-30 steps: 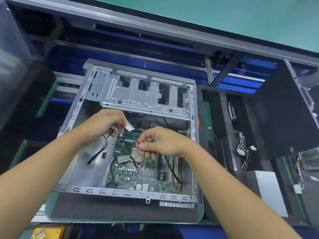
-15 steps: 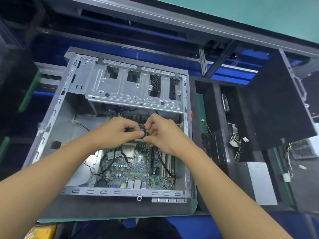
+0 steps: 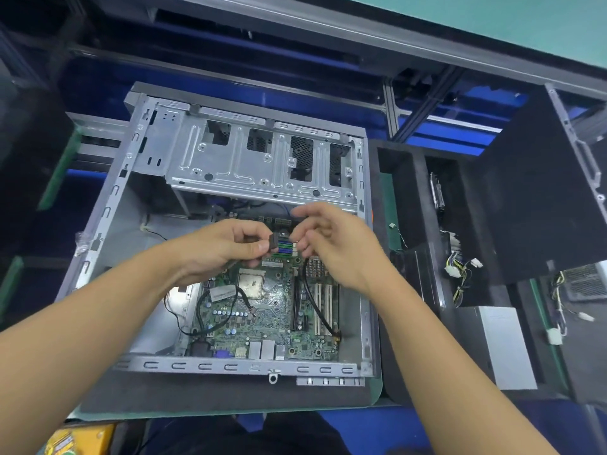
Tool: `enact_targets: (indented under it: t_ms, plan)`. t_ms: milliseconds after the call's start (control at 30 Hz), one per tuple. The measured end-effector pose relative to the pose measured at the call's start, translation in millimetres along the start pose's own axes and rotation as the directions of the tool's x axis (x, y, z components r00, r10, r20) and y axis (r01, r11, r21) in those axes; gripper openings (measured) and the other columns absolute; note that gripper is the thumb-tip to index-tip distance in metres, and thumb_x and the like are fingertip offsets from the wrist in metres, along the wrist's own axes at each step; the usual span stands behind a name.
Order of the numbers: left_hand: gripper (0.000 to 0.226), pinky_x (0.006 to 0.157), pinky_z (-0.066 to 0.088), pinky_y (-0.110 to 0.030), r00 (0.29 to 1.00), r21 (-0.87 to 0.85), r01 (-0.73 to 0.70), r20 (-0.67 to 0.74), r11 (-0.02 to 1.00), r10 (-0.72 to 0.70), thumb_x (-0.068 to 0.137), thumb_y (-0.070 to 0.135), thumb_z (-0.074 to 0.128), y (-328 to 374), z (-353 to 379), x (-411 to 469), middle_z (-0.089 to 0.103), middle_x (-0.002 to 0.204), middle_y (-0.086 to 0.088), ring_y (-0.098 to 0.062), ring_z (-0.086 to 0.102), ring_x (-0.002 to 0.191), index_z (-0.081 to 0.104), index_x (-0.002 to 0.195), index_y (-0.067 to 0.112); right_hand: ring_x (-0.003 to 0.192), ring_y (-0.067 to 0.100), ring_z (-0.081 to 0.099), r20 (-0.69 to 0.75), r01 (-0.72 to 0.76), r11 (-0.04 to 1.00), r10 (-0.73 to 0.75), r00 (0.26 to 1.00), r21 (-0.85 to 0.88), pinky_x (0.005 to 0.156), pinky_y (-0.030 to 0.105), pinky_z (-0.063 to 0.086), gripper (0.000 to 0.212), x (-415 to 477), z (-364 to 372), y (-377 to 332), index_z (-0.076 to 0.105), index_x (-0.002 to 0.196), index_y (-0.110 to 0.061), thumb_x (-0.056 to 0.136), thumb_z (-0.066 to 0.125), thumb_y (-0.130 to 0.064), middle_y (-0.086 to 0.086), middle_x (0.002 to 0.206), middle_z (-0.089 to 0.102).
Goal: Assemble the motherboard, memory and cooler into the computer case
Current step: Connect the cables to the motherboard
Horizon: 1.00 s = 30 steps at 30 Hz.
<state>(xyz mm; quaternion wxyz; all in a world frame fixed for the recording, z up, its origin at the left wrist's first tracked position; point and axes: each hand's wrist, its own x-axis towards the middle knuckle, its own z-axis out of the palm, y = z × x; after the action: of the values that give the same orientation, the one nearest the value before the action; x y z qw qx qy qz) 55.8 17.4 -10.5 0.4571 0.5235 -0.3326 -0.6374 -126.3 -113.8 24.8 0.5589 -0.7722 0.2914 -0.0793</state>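
Observation:
An open silver computer case [image 3: 108, 205] lies flat with a green motherboard [image 3: 262, 326] seated inside. The bare CPU socket [image 3: 251, 284] shows no cooler on it. Green and blue memory slots [image 3: 285, 249] sit just behind my hands. My left hand [image 3: 223, 249] pinches a small black cable connector [image 3: 272, 243] above the slots. My right hand [image 3: 331, 241] hovers beside it, fingers loosely curled and apart, holding nothing I can see. A black cable [image 3: 317, 310] runs across the white expansion slots [image 3: 323, 307].
A silver drive cage [image 3: 262, 159] spans the case's far end. Right of the case stand black foam compartments [image 3: 414, 205] with loose wire bundles [image 3: 460, 270] and a white box [image 3: 505, 346]. A yellow object [image 3: 78, 438] lies at the near left.
Both hands were pinched together on the connector half a second ago. The right hand has let go and drawn slightly right; the left still holds the connector.

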Motion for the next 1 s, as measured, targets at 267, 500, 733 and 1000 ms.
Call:
enact_targets:
  t_ms: [267,500,733,1000]
  plan:
    - [0.013,0.064,0.047,-0.014,0.995,0.067,-0.028,0.098,0.997,0.021,0.085,0.015,0.06,-2,1,12,0.067,0.076,0.002,-0.006,0.054,0.062,0.066,0.094,0.007,0.09,0.004,0.06,-0.327,0.171,0.922,-0.291,0.899,-0.348,0.082,0.015,0.048,0.033,7,-17,2,0.067,0.102,-0.01,0.095,0.042,0.01,-0.001,0.095,0.066]
    - [0.013,0.069,0.046,-0.019,0.996,0.19,0.066,0.048,0.98,-0.077,0.091,0.023,0.061,-6,-5,32,0.068,0.078,0.003,-0.011,0.057,0.069,0.067,0.096,0.013,0.098,0.014,0.062,-0.455,0.099,0.953,-0.227,0.861,-0.288,0.087,0.021,0.048,0.034,12,-23,10,0.064,0.098,-0.015,0.094,0.044,0.012,-0.001,0.099,0.065]
    - [0.028,0.075,0.042,-0.025,0.937,0.548,0.293,-0.327,0.783,-0.122,0.086,0.06,0.059,0,-8,58,0.07,0.085,0.011,-0.01,0.063,0.083,0.071,0.092,0.034,0.089,0.0,0.063,-0.586,0.091,0.993,-0.119,0.802,-0.077,0.083,0.013,0.047,0.037,15,-26,16,0.06,0.095,-0.028,0.095,0.049,0.007,-0.012,0.092,0.065]
    - [0.062,0.061,0.033,-0.027,0.906,0.754,0.41,-0.401,0.514,-0.134,0.086,0.076,0.041,6,5,87,0.053,0.079,0.0,-0.016,0.05,0.071,0.051,0.065,0.019,0.086,0.006,0.066,-0.674,0.169,0.967,0.002,0.739,0.189,0.082,0.017,0.052,0.028,17,-31,25,0.065,0.097,-0.022,0.09,0.054,0.003,-0.009,0.089,0.071]
